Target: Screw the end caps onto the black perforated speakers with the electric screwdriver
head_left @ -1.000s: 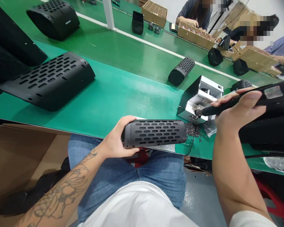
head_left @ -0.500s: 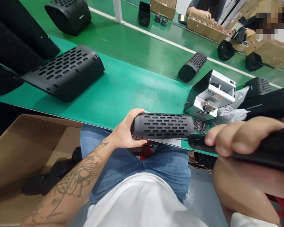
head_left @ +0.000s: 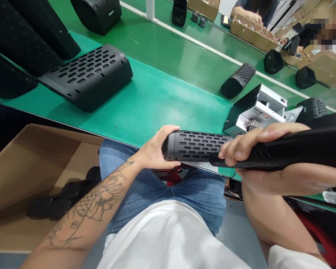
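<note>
My left hand (head_left: 159, 149) is wrapped round the left end of a dark grey speaker housing (head_left: 196, 145) with rows of slots, held at the table's front edge. In my right hand (head_left: 246, 149) is a black electric screwdriver (head_left: 291, 147), lying nearly level. Its nose is over the lower edge of the housing, right of the middle; the tip itself is hard to make out. Part of the housing's right end is hidden behind my right fingers. A silver and black screw feeder (head_left: 254, 112) stands just beyond the right hand.
A larger slotted speaker housing (head_left: 92, 78) lies at left on the green table (head_left: 156, 101), by tall black housings (head_left: 25, 33). Below the edge, an open cardboard box (head_left: 22, 164) holds black parts. Across a green conveyor, a person's hand (head_left: 254, 18) is over a box of parts.
My right hand has brought the screwdriver left and up, its nose now over the housing's lower edge. The whole view has shifted slightly; my left hand keeps its hold.
</note>
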Motion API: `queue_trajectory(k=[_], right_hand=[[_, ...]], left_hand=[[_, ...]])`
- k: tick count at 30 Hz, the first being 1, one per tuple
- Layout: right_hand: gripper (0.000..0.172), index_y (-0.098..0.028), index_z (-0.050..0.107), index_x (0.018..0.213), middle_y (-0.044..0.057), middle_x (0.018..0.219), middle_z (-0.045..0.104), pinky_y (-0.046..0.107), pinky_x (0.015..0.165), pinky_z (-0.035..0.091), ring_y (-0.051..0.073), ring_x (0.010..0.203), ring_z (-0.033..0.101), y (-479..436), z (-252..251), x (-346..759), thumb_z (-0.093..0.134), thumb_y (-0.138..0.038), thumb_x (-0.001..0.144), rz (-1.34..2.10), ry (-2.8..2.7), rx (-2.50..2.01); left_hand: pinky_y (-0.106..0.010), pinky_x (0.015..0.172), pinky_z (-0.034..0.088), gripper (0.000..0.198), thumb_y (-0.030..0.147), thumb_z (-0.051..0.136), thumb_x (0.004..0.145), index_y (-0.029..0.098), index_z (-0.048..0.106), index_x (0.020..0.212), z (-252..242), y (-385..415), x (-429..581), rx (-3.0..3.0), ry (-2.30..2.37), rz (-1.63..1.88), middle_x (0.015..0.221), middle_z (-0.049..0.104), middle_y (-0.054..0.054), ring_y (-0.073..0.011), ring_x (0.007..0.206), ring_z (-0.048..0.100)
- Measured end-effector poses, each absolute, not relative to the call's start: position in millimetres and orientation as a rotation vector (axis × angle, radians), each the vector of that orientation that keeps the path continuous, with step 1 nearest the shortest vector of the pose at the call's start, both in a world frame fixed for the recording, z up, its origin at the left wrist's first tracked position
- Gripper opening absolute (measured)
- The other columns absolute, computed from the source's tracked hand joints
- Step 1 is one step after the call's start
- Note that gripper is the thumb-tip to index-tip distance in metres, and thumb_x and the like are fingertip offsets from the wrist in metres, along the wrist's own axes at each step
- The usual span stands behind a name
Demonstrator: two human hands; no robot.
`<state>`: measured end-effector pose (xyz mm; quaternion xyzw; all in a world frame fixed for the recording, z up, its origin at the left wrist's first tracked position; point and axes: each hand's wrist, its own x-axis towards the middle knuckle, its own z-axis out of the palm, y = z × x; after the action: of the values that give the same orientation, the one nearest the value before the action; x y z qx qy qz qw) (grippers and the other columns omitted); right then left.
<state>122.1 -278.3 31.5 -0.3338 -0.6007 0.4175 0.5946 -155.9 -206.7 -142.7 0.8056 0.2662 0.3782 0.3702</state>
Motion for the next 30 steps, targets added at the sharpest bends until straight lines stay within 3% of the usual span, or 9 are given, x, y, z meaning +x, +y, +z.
queue_trajectory(k=[3, 7, 16, 22, 26, 27, 29, 30], right_hand=[[0.049, -0.032, 0.091, 0.104, -0.003, 0.066, 0.076, 0.043, 0.05, 0.065, 0.022, 0.046, 0.066, -276.2, 26.4, 111.7, 0.099, -0.077, 0.087, 0.894, -1.358, -0.728], [0.046, -0.031, 0.09, 0.107, -0.001, 0.07, 0.077, 0.042, 0.057, 0.068, 0.021, 0.053, 0.069, -283.5, 26.3, 102.6, 0.099, -0.073, 0.091, 0.964, -1.308, -0.803], [0.043, -0.031, 0.092, 0.114, 0.0, 0.07, 0.076, 0.044, 0.057, 0.067, 0.022, 0.052, 0.067, -280.0, 12.9, 109.4, 0.097, -0.068, 0.094, 0.99, -1.391, -0.716], [0.05, -0.031, 0.092, 0.111, 0.001, 0.07, 0.077, 0.047, 0.06, 0.068, 0.024, 0.052, 0.069, -291.8, 29.9, 118.5, 0.098, -0.075, 0.089, 0.964, -1.359, -0.776], [0.041, -0.031, 0.089, 0.102, 0.0, 0.068, 0.074, 0.044, 0.055, 0.066, 0.025, 0.052, 0.068, -262.7, 49.3, 159.3, 0.09, -0.072, 0.096, 0.595, -1.134, -0.884], [0.045, -0.028, 0.085, 0.094, -0.001, 0.061, 0.068, 0.038, 0.044, 0.056, 0.023, 0.046, 0.062, -248.4, 50.0, 173.6, 0.081, -0.073, 0.098, 0.389, -1.032, -0.83], [0.031, -0.026, 0.073, 0.08, -0.004, 0.05, 0.054, 0.032, 0.037, 0.047, 0.02, 0.04, 0.056, -218.6, 45.0, 203.7, 0.073, -0.05, 0.098, 0.123, -0.899, -0.862], [0.025, -0.024, 0.072, 0.083, -0.006, 0.05, 0.053, 0.029, 0.038, 0.048, 0.018, 0.04, 0.057, -205.9, 39.9, 218.0, 0.071, -0.043, 0.099, 0.037, -0.888, -0.898]], left_hand=[[-0.063, 0.138, 0.056, 0.116, 0.045, 0.105, 0.077, 0.032, 0.046, 0.176, -141.4, -206.9, -155.0, 2.054, 0.679, 0.982, 0.171, 0.062, -0.018, -0.0448, 0.157, 0.068], [-0.062, 0.138, 0.055, 0.114, 0.045, 0.105, 0.078, 0.031, 0.048, 0.175, -141.5, -207.7, -153.8, 2.056, 0.681, 1.004, 0.171, 0.063, -0.017, -0.0443, 0.157, 0.068], [-0.062, 0.137, 0.057, 0.115, 0.046, 0.104, 0.078, 0.031, 0.046, 0.176, -140.2, -209.3, -153.5, 2.06, 0.723, 0.957, 0.171, 0.062, -0.018, -0.0443, 0.158, 0.068], [-0.064, 0.136, 0.058, 0.118, 0.046, 0.105, 0.079, 0.031, 0.042, 0.178, -144.2, -210.2, -154.6, 2.119, 0.702, 1.011, 0.171, 0.062, -0.02, -0.0452, 0.159, 0.067], [-0.064, 0.132, 0.061, 0.119, 0.044, 0.105, 0.081, 0.03, 0.04, 0.179, -146.6, -211.3, -154.6, 2.16, 0.666, 1.063, 0.169, 0.063, -0.021, -0.0457, 0.156, 0.07], [-0.065, 0.131, 0.062, 0.119, 0.044, 0.105, 0.08, 0.031, 0.04, 0.179, -147.8, -211.7, -154.3, 2.164, 0.66, 1.08, 0.169, 0.063, -0.021, -0.0461, 0.156, 0.07], [-0.066, 0.129, 0.063, 0.121, 0.044, 0.106, 0.079, 0.031, 0.04, 0.179, -150.6, -212.4, -153.1, 2.162, 0.663, 1.109, 0.169, 0.063, -0.022, -0.0474, 0.156, 0.071], [-0.066, 0.129, 0.063, 0.122, 0.044, 0.106, 0.078, 0.031, 0.04, 0.179, -152.0, -212.7, -152.4, 2.158, 0.673, 1.117, 0.168, 0.064, -0.022, -0.0479, 0.155, 0.071]])
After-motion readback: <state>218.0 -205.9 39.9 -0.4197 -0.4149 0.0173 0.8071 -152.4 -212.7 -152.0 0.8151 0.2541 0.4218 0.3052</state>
